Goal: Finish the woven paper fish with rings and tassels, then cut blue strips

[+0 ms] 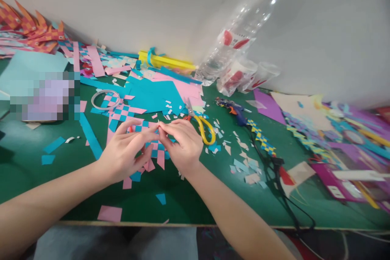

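1. Fingers of the right hand [184,141] pinch closed against fingertips of the left hand [123,152].
2. Left-hand grip, and anything held: I cannot tell.
3. Pink-and-blue checkered woven paper [124,113] lies beneath them on the green table [210,199].

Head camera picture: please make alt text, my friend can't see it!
A left hand and right hand meet over woven pink-and-blue paper on a green table scattered with paper scraps. Scissors lie beside the right hand; a clear bottle is farther back.

Green table [137,207], scattered paper scraps [109,213], yellow-handled scissors [198,120], blue glue gun [239,117]
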`<state>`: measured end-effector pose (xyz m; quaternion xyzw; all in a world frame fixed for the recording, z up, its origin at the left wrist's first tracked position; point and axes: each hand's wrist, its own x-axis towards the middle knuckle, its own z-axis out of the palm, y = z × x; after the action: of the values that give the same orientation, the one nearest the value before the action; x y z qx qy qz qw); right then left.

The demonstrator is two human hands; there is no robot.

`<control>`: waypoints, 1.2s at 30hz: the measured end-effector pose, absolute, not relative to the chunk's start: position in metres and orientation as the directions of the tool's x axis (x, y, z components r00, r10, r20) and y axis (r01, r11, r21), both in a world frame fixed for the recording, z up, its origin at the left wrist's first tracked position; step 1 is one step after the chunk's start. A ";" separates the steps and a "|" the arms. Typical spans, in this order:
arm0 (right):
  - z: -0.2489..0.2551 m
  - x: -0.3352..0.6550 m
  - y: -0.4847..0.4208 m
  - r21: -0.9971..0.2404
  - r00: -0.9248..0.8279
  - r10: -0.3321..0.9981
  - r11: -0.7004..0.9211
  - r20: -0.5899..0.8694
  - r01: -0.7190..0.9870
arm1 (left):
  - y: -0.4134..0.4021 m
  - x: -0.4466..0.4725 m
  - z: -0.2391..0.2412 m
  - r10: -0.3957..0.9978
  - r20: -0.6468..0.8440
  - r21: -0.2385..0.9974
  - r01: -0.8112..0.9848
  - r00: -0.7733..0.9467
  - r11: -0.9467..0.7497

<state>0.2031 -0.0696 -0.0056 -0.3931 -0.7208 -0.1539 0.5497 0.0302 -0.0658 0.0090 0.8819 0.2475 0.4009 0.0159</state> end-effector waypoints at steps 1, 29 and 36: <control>-0.004 0.204 -0.070 -0.184 -0.103 0.385 0.639 0.917 0.746 | -0.067 0.031 0.009 0.472 0.675 0.264 0.412 0.567 -0.872; -0.004 0.197 -0.073 -0.985 -0.043 0.989 0.134 0.139 -0.110 | -0.052 0.024 0.016 0.868 0.256 0.905 0.211 0.426 -0.370; -0.003 0.198 -0.073 -0.984 -0.042 0.987 0.152 0.157 -0.094 | -0.050 0.023 0.015 0.889 0.237 0.889 0.282 0.392 -0.361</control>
<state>0.1976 -0.0726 -0.0033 -0.4241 -0.5265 0.4939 0.5468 0.0225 -0.0503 0.0153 0.7325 0.3996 0.3796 0.3996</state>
